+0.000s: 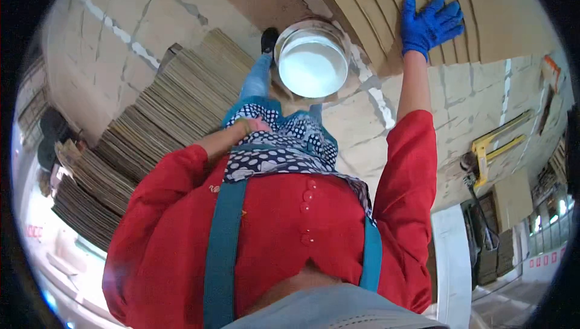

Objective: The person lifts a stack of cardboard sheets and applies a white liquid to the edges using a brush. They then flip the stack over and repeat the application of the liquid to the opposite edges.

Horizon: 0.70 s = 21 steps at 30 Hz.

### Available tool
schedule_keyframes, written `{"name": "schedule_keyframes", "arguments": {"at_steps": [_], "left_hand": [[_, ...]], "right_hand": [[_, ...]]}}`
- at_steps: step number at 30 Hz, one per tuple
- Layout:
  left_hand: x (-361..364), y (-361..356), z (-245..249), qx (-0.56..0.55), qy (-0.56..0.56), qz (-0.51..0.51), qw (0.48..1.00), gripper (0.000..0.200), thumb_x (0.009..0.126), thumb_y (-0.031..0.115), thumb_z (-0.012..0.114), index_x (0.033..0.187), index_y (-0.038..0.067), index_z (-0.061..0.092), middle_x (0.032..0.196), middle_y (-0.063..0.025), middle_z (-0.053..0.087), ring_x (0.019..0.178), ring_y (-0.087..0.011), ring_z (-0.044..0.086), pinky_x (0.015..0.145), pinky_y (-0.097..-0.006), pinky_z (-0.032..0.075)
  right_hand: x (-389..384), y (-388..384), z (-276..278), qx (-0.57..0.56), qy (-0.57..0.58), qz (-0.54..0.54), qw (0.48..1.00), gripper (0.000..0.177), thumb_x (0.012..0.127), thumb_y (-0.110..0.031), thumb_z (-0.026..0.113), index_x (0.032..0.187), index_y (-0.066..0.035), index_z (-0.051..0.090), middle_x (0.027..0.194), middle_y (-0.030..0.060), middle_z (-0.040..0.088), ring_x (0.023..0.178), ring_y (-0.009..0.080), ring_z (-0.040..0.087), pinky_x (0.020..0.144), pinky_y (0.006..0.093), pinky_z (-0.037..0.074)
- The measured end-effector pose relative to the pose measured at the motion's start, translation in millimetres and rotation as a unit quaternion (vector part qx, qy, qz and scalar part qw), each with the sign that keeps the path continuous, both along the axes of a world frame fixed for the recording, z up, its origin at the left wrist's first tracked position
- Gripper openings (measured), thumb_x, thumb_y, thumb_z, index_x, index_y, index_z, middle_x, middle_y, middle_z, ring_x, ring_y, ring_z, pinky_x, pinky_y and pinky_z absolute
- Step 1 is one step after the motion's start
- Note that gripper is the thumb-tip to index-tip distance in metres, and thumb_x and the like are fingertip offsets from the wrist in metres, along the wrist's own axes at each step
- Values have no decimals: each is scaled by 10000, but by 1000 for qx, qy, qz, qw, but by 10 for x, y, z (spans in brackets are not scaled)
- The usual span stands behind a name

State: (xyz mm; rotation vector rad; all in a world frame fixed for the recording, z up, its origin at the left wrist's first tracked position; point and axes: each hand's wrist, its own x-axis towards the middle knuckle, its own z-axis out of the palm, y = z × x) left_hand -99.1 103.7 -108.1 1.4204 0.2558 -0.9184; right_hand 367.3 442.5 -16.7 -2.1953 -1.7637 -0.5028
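My right hand [430, 27], in a blue knitted glove, lies with spread fingers on the overlapping brown cardboard sheets [362, 6] at the upper right. Nothing is gripped in it. My left hand [258, 125] rests against the polka-dot apron [272, 158] at my waist, its fingers showing small and laid along the cloth. A band circles that wrist. Between the cardboard sheets and my legs stands a round white bucket [313, 66], its pale inside facing up.
A long row of stacked cardboard [157, 111] runs along my left side, with a darker pile [90, 190] behind it. A yellow pallet jack [481, 154] stands on the floor [356, 126] at right. A white panel [452, 262] is close by my right elbow.
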Motion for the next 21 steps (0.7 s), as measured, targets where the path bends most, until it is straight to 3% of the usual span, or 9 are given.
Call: {"name": "schedule_keyframes", "arguments": {"at_steps": [10, 12, 15, 18, 19, 20, 21], "left_hand": [[-182, 723, 303, -61, 17, -11, 998, 394, 872, 359, 404, 1167, 123, 516, 1149, -134, 538, 1064, -284, 508, 910, -459, 359], [-177, 827, 379, -62, 24, 26, 997, 397, 866, 357, 417, 1147, 101, 531, 1119, -154, 555, 1038, -301, 524, 894, -443, 379], [-102, 1192, 505, -14, 49, 181, 982, 404, 856, 355, 435, 1117, 70, 554, 1076, -185, 580, 1001, -326, 550, 870, -420, 410], [31, 1912, 689, 207, 127, 360, 901, 432, 834, 366, 469, 1055, 9, 569, 986, -244, 597, 919, -369, 577, 799, -411, 448], [2, 2220, 583, 293, 126, 384, 867, 427, 833, 357, 468, 1045, 0, 567, 981, -260, 589, 913, -383, 572, 792, -424, 445], [17, 2649, 644, 307, 147, 380, 860, 447, 852, 375, 447, 1049, -9, 562, 990, -274, 575, 943, -391, 556, 795, -432, 445], [155, 3044, 715, 273, 290, 500, 769, 473, 866, 393, 439, 1097, -8, 535, 1030, -264, 568, 972, -393, 544, 818, -437, 436]], "right_hand": [[-116, -51, 180, 8, 13, 0, 1000, 700, 718, -614, 551, 1233, -144, 484, 1236, 192, 425, 1168, 415, 345, 974, 594, 209], [-181, -117, 216, 3, 7, -4, 1000, 689, 736, -563, 540, 1262, -127, 456, 1284, 200, 390, 1205, 414, 316, 1000, 576, 188], [-183, -84, 312, 7, -13, -8, 1000, 672, 773, -461, 520, 1321, -92, 400, 1381, 216, 319, 1278, 410, 258, 1052, 541, 145], [-215, -67, 376, -22, 1, -28, 999, 684, 752, -458, 542, 1309, -84, 412, 1373, 217, 329, 1264, 419, 272, 1049, 542, 153], [-205, -49, 381, -18, -1, -33, 999, 684, 752, -458, 542, 1309, -84, 412, 1373, 217, 329, 1264, 419, 272, 1049, 542, 153], [-202, -53, 373, -20, -2, -36, 999, 686, 751, -458, 543, 1312, -87, 409, 1374, 217, 328, 1266, 419, 269, 1049, 544, 151], [-199, -53, 357, -22, -4, -38, 999, 688, 750, -458, 545, 1315, -91, 406, 1375, 217, 326, 1267, 420, 266, 1048, 545, 149]]}}
